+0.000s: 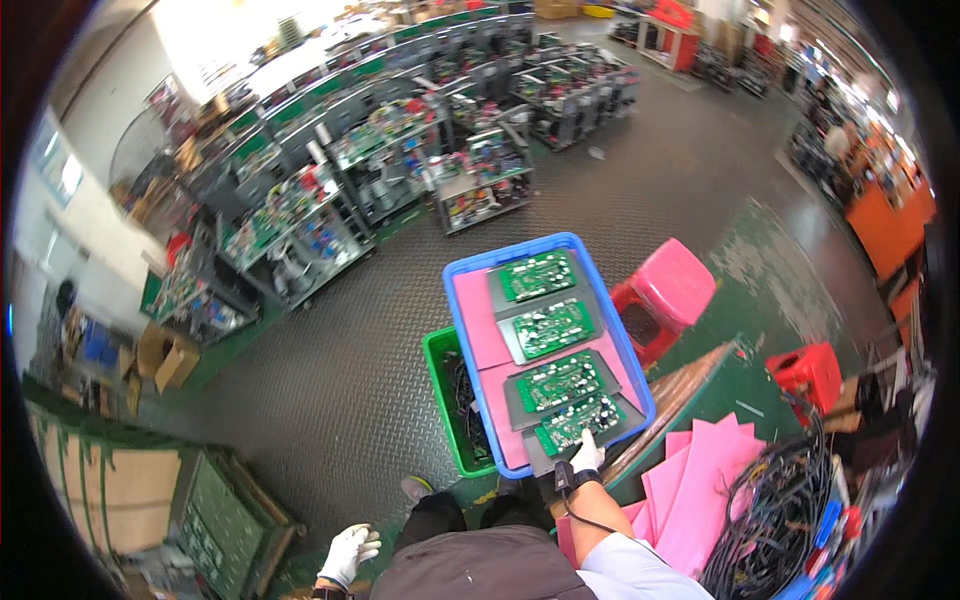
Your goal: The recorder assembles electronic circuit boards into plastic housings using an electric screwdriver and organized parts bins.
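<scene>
My right hand [588, 455], in a white glove with a black wrist strap, is at the near right corner of a blue tray [462, 300]. Its fingers close on the edge of the nearest green circuit board [578, 422], which has a dark grey backing. Behind it in the tray lie several more boards in a column, among them a middle board [553, 328] and the farthest board [536, 275]. Pink sheets [483, 325] line the tray. Low at the left hangs my gloved left hand [350, 553], empty, fingers apart and slightly bent.
Under the tray's left side stands a green crate [437, 380] with dark cables. To the right are red stools [672, 285], pink sheets [690, 490] on a bench and a black cable heap [775, 515]. Loaded carts [300, 235] line the far left; green boxes [225, 525] stand nearer.
</scene>
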Demonstrator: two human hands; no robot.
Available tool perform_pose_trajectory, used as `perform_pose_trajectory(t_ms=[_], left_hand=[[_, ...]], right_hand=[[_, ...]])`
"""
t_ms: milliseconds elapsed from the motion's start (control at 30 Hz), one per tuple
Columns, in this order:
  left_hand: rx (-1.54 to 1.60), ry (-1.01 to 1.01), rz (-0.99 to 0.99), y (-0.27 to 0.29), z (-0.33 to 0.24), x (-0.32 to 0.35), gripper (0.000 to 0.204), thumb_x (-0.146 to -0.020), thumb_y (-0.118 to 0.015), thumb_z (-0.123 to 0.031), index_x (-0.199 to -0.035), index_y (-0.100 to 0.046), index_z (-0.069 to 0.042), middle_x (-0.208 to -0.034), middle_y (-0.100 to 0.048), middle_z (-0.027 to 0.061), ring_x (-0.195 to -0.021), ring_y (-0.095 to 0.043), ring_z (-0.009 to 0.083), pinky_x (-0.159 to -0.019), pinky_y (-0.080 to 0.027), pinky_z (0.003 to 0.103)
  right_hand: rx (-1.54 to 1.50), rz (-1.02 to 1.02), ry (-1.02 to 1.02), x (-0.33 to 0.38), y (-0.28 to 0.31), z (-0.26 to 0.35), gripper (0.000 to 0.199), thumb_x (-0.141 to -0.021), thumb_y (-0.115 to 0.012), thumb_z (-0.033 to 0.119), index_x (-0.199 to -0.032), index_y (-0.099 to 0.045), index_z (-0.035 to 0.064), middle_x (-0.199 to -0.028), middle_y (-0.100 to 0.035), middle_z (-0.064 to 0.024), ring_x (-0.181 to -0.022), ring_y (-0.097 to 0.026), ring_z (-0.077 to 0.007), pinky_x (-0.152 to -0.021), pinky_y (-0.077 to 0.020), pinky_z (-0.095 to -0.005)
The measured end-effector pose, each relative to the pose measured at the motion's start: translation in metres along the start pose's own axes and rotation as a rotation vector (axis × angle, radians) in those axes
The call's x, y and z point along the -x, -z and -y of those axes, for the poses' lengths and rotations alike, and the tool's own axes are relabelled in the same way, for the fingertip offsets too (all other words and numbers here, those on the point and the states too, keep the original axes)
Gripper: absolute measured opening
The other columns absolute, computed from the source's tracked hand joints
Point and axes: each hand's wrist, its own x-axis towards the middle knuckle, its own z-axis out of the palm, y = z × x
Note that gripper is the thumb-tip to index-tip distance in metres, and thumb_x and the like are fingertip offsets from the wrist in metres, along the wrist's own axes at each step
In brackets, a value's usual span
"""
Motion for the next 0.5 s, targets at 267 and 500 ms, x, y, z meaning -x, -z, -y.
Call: perform_pose_trajectory(t_ms=[267,500], left_hand=[[0.227,0.041,-0.221,0.048,0.092,0.052,0.038,-0.094,-0.060,-0.027,-0.122,-0.054,-0.003,-0.113,-0.064,0.0120,-0.091,-0.063,0.0188,-0.076,-0.053,0.030],[0.315,0.007,-0.362,0.098,0.191,0.097,0.048,-0.093,-0.056,-0.039,-0.127,-0.052,-0.005,-0.117,-0.060,0.0112,-0.104,-0.059,0.0230,-0.088,-0.049,0.037]], right_hand=[[0.780,0.017,-0.255,-0.047,0.004,-0.010,0.066,-0.083,-0.057,0.053,-0.103,-0.062,-0.0098,-0.100,-0.066,-0.0213,-0.086,-0.059,-0.0307,-0.080,-0.0466,-0.0456],[1.851,-0.033,0.311,-0.188,0.020,-0.023,0.075,-0.088,-0.055,0.050,-0.146,-0.029,0.0093,-0.145,-0.040,-0.0171,-0.131,-0.040,-0.0325,-0.098,-0.0382,-0.0540]])
